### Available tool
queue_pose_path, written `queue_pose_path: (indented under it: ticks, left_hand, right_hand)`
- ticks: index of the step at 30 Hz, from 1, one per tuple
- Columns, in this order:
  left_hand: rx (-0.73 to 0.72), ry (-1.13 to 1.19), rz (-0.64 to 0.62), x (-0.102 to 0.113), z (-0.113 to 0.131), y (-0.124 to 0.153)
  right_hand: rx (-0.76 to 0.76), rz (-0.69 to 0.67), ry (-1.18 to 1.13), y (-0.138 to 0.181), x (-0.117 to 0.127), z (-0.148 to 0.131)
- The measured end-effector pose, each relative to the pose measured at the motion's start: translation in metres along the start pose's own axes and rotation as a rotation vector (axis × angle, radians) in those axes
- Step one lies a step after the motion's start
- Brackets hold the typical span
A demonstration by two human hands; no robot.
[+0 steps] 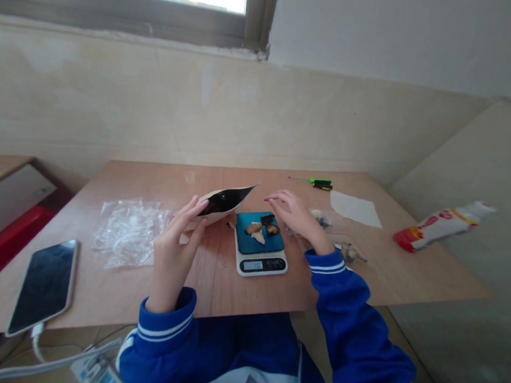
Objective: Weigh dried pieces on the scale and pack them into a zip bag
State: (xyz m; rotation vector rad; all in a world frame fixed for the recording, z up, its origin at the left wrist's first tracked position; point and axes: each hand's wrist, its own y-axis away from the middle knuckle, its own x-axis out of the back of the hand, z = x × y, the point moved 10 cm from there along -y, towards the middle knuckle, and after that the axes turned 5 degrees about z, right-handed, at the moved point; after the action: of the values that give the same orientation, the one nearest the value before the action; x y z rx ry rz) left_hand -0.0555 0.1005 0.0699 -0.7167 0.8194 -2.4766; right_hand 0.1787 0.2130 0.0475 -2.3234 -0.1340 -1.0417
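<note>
My left hand [179,241] grips a pale pouch [207,217] by its near edge, thumb and fingers on either side. The pouch's mouth gapes, showing a dark inside. To its right, a white kitchen scale [260,268] with a blue top carries several brown, black and pale pieces [258,238] that look like dried mushroom. The display is lit, but its digits are too small to read. Above the scale's far right corner hovers my right hand [296,217], fingers stretched out and nothing visible in them. Its thumb is mostly hidden.
Crumpled clear plastic bags [130,233] and a charging tablet [47,281] lie on the left. At the right are small clear bags with dark bits [352,252], white paper [355,209], green-handled screwdrivers [320,181] and a tilted red-and-white bottle [441,227] by the table edge.
</note>
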Motion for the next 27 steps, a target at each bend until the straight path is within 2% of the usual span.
queue_pose_path:
  ticks: [2, 4, 8, 13, 17, 20, 22, 25, 27]
  left_hand:
    - [-0.002, 0.004, 0.000, 0.000, 0.000, 0.000]
    - [0.000, 0.006, -0.002, 0.000, 0.000, 0.001]
    - [0.002, 0.002, 0.006, 0.000, 0.000, 0.001]
    - [-0.020, -0.013, 0.013, 0.001, 0.000, -0.001]
    - [-0.022, -0.030, 0.018, 0.001, -0.001, -0.002]
    - [-0.029, -0.033, 0.030, 0.002, 0.000, -0.002]
    - [-0.026, -0.033, 0.037, 0.004, -0.001, -0.003]
    - [-0.023, -0.028, 0.063, 0.009, -0.003, -0.004]
    - [-0.022, -0.017, 0.086, 0.013, -0.004, -0.006]
  right_hand:
    - [-0.003, -0.013, -0.008, 0.000, 0.000, -0.003]
    - [0.002, -0.073, -0.017, 0.001, -0.012, -0.007]
    - [0.085, -0.250, -0.009, 0.011, -0.058, -0.031]
    - [0.099, -0.377, 0.318, 0.020, -0.119, -0.044]
    - [0.121, -0.384, 0.545, 0.019, -0.144, -0.047]
    - [0.176, -0.383, 0.585, 0.019, -0.150, -0.057]
    - [0.199, -0.370, 0.545, 0.019, -0.146, -0.063]
    - [0.172, -0.330, 0.445, 0.012, -0.126, -0.063]
    - [0.118, -0.310, 0.421, 0.006, -0.109, -0.053]
